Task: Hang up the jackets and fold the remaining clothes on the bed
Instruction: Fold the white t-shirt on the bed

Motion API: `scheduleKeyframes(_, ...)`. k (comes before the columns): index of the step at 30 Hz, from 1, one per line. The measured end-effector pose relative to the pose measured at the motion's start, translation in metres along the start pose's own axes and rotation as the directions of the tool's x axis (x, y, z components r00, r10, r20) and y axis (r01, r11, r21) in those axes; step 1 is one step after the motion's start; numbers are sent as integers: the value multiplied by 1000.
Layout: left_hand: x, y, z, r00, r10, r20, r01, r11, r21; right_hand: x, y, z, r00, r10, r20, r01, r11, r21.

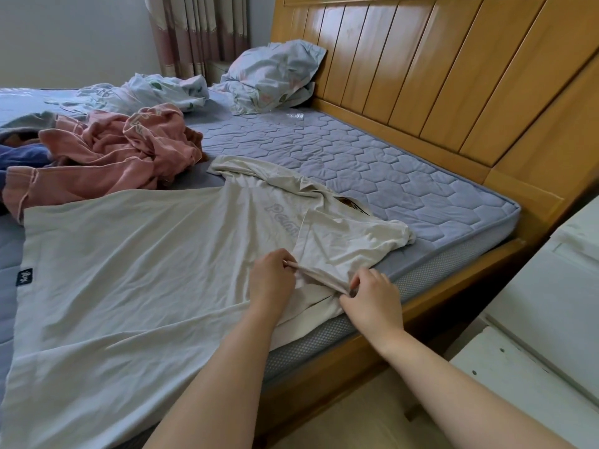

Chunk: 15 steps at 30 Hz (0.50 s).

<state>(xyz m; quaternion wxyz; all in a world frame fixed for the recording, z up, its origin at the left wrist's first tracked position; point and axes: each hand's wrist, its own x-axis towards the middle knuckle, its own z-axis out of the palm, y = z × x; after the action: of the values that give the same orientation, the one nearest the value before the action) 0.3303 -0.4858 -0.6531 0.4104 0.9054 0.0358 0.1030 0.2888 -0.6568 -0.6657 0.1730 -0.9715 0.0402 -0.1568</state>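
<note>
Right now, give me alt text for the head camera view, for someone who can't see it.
The left hand and right hand pinch the sleeve hem of a white T-shirt spread flat on a blue quilted mattress. A crumpled pink garment lies beyond it, and a pillow leans against the wooden headboard.

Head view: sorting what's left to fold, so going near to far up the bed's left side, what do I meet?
Nearest first: white T-shirt → pink garment → crumpled floral bedding → curtain.
</note>
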Motion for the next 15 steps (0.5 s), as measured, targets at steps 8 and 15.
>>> scheduleKeyframes(8, -1, -23, 5, 997, 62, 40, -69, 979, 193, -9, 15, 7, 822, -570, 19, 569, 822, 24)
scheduleKeyframes(15, 6, -14, 7, 963, -250, 96, 260, 958, -120, -5, 19, 8, 906, -424, -11, 423, 901, 102)
